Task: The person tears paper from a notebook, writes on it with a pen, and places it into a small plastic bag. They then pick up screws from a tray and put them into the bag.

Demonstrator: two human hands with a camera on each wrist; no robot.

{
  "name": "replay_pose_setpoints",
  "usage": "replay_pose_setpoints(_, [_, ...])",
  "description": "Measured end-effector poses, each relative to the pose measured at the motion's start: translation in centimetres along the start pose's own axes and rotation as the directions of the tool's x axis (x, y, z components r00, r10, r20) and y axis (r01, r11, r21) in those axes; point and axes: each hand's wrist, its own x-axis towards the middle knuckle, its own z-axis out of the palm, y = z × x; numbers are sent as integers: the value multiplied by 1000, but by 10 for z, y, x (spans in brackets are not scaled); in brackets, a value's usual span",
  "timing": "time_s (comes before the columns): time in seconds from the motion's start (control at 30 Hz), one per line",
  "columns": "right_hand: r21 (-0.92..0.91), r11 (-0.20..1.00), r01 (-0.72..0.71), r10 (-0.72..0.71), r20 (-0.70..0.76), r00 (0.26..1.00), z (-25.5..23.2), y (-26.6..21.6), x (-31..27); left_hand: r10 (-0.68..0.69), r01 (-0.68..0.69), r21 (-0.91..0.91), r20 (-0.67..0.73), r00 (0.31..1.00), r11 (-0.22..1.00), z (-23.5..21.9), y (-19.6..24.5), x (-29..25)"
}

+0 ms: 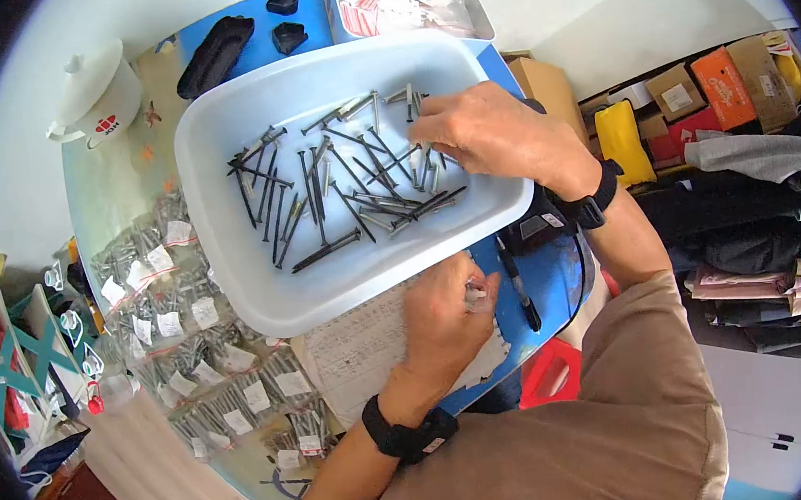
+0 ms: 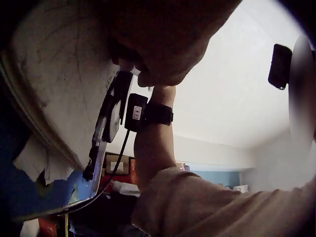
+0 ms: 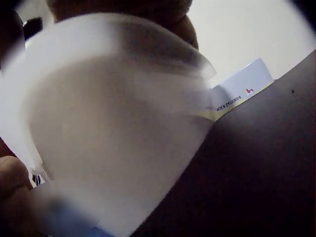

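A white lidded ceramic pot (image 1: 96, 91) with a red mark is being kept at the far left of the table. Small clear bags of nails with white labels (image 1: 193, 352) are being stacked along the table's left edge. Three black plastic parts (image 1: 240, 39) are being left on the blue tabletop (image 1: 558, 278). Cardboard boxes (image 1: 703, 91) and folded clothes (image 1: 763, 205) are being stored at the right.

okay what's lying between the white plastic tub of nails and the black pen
Head view: the left hand, fingers curled on a small clear bag, sits between the white plastic tub and black pen.
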Motion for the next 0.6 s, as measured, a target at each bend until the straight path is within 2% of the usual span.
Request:
replay_pose_setpoints(0.17, [-27,1000,12,-12,-21,1000,6,3,1,-1,1,-4,12,1000,1000,-1,0,0])
replay_pose_setpoints(0.37, [-62,998,-6,9,58,998,4,2,0,29,-29,9,5,1000,1000,1,-2,1])
replay_pose_setpoints(0.43, [-27,999,30,-29,57,998,-2,-5,-2,35,-35,-6,4,999,999,0,-2,1])
replay_pose_setpoints(0.57, [7,1000,7,-7,1,1000,-25,-23,-24,35,-35,-12,-10,999,999,2,-3,0])
replay_pose_setpoints(0.6, [98,995,-13,17,-37,999,-34,-32,-32,41,-41,-6,-17,999,999,2,-4,0])
